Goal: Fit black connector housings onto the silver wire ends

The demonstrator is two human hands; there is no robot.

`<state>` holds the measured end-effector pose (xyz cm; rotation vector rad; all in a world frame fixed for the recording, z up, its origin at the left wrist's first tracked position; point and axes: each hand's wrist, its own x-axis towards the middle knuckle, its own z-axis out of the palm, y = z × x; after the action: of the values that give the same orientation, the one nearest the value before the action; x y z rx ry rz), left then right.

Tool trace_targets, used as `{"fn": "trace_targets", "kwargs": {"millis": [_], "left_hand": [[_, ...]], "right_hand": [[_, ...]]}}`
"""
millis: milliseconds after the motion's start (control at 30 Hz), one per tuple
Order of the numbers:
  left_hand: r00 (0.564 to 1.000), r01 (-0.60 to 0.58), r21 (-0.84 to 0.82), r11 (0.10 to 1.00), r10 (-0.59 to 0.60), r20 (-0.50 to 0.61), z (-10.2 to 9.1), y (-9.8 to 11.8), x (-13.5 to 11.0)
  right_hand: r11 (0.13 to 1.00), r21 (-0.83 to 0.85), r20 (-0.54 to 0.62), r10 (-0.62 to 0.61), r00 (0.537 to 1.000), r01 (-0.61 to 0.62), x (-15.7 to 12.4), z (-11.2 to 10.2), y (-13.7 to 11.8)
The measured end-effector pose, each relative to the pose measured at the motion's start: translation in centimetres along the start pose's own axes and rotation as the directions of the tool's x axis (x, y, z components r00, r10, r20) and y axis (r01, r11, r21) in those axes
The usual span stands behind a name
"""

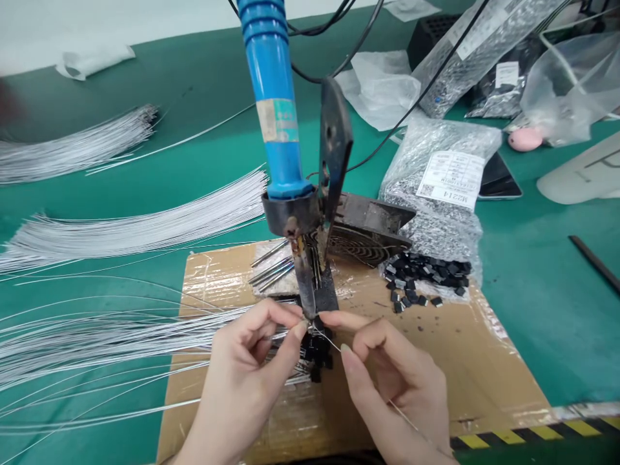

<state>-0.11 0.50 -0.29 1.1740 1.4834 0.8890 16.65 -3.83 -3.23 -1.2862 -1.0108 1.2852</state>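
Just above the fingertips [301, 329], a blue soldering iron [281, 123] points down; the left hand [256, 368] pinches an indistinct small piece [310, 326], the right hand [400, 368] thin wire [330, 341].

The blue handle [276, 77] is cut off above; right fingers [357, 378] partly hide the thin wire [327, 338].

Wires [145, 339] are lying left of the left hand [256, 368], the iron [278, 97] is standing just beyond it, and a bag [436, 135] is lying beyond the right hand [402, 374].
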Motion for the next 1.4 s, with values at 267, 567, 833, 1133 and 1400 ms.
{"fn": "trace_targets", "kwargs": {"millis": [267,567,833,1133,1400], "left_hand": [[1.000,-0.010,0.021,1.000,0.010,0.019,-0.53,0.04,-0.05],[0.999,-0.009,0.014,1.000,0.009,-0.032,-0.16,0.60,-0.15],[0.999,-0.035,0.027,0.999,0.035,0.007,-0.64,0.40,-0.12],[0.999,-0.030,0.007,1.000,0.030,-0.013,-0.37,0.61,-0.10],[0.999,-0.040,-0.012,0.999,0.040,-0.016,-0.23,0.70,-0.10]], "right_hand": [[0.999,0.029,-0.015,-0.033,0.999,0.033,0.12,0.47,-0.29],[0.997,-0.016,0.000,-0.073,0.997,0.073,0.34,0.26,-0.52],[0.994,-0.037,-0.015,-0.104,0.994,0.103,0.60,0.42,-0.61],[0.996,-0.041,-0.033,-0.078,0.996,0.077,0.43,0.52,-0.75],[0.994,-0.054,-0.018,-0.101,0.995,0.100,0.55,0.29,-0.79]]}}
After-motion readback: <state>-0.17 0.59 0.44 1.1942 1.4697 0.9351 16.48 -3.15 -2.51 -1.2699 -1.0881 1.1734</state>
